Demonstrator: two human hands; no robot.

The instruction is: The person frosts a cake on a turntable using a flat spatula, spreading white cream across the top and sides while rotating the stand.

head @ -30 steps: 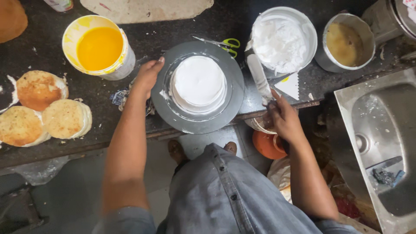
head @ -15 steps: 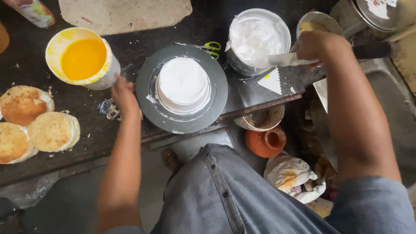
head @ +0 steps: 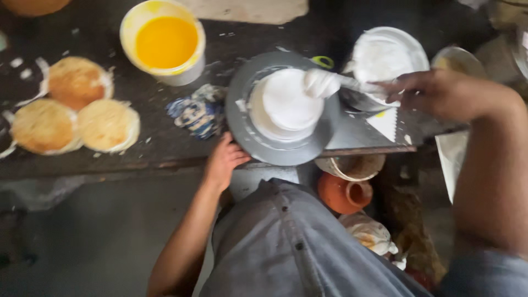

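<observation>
One white cake (head: pixel 289 104) sits on one grey turntable (head: pixel 247 135) at the table (head: pixel 165 146) edge; three sponge rounds (head: pixel 77 113) lie to the left, one yellow tub (head: pixel 166 41) behind them, one cream bowl (head: pixel 388 55) to the right. The left hand (head: pixel 223 162) rests open-fingered on the turntable's near rim; the right hand (head: pixel 434 93), arm reaching across, is closed on a spatula (head: pixel 335 83) whose cream-laden tip lies on the cake.
</observation>
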